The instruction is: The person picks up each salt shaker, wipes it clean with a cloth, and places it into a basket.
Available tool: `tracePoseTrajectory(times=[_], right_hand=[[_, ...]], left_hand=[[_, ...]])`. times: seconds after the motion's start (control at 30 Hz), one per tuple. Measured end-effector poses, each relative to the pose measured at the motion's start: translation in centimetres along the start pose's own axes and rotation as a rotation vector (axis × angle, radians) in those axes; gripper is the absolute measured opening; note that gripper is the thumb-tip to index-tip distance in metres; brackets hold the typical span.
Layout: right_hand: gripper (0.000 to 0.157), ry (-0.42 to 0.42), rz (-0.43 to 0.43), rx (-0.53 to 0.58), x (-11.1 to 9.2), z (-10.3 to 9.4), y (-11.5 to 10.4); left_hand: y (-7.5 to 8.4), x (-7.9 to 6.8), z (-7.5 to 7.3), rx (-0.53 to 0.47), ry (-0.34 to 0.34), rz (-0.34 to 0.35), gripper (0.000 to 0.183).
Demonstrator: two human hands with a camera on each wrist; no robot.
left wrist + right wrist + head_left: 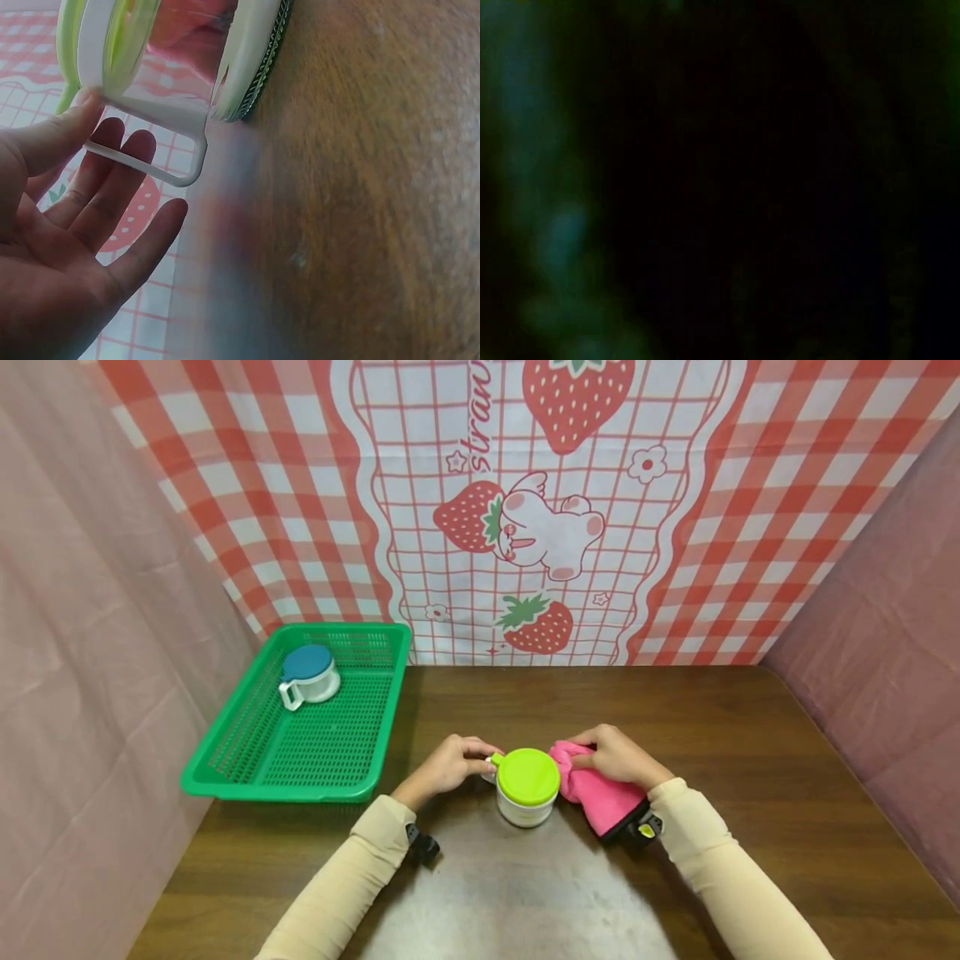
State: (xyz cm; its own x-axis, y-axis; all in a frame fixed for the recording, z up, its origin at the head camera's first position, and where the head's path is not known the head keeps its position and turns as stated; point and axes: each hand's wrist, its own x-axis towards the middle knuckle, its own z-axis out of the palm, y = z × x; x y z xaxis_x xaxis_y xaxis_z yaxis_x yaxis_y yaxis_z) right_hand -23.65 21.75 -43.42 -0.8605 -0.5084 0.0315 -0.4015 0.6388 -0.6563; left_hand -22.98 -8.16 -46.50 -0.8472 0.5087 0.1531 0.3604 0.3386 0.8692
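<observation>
A clear jar [527,814] with a lime-green lid and a white base stands upright on the wooden table. At its left side my left hand [446,766] pinches the white handle [196,161] near the lid, thumb and fingers about its upper part, as the left wrist view shows. My right hand [617,755] grips a bunched pink cloth [600,797], whose left end touches the jar's right side. The cloth's dark-edged end hangs toward the right wrist. Almost all is black and blurred in the right wrist view, so no hand can be made out there.
A green basket [397,714] stands at the table's left. Inside it, at the back left, sits a similar jar with a blue lid [308,662] and white handle. A strawberry-print curtain [555,610] hangs behind the table [750,760], with pink drapes at both sides.
</observation>
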Motion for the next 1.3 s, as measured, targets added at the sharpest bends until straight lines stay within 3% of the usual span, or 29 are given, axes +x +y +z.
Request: tracePoseTrajectory(times=[0.4,0.63,0.93,1.3], right_hand=[[0.033,0.036,0.105,0.152,-1.8,-1.1,0.2],[0.033,0.051,0.151,0.234,-2.2,-0.3,-0.4],[0.020,0.109,0.190,0.203,-2.1,1.1,-1.0],[0.024,0.111,0.182,0.167,-1.7,1.2,-1.4]], left_hand=[[0.1,-0.1,0.1,0.008,-0.002,-0.001,0.023],[0.1,-0.3,0.2,0.032,0.003,0.008,0.024],[0.1,-0.3,0.3,-0.011,0.005,0.004,0.025],[0.2,-0.1,0.3,-0.013,0.025,0.004,0.024]])
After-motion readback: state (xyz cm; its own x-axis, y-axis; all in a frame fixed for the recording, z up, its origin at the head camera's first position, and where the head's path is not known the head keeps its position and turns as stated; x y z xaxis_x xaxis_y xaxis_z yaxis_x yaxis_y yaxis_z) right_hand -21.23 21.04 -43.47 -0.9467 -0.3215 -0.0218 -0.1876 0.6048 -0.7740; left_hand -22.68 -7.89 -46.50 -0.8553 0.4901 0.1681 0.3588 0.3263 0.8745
